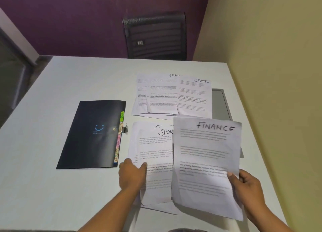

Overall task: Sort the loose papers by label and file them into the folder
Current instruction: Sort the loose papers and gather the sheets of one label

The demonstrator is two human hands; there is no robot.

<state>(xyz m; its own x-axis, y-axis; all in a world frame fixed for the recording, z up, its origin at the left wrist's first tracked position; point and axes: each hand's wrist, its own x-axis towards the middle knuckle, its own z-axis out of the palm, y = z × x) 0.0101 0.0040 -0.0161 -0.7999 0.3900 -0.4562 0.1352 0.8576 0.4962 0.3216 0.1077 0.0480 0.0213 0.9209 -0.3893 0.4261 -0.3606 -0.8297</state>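
My right hand [247,188] pinches the lower right edge of a sheet headed FINANCE [205,162] and holds it lifted over the table. My left hand [132,175] grips the left edge of a near pile of papers [155,153] whose top sheet reads SPORTS. Farther back lie more sheets marked SPORTS [172,94], fanned out and overlapping. The dark folder [92,134] lies closed to the left, with coloured label tabs along its right edge.
The white table [61,188] runs to a yellow wall on the right. A grey recessed panel [221,102] sits in the tabletop behind the papers. A black mesh chair [155,34] stands beyond the far edge, against a purple wall.
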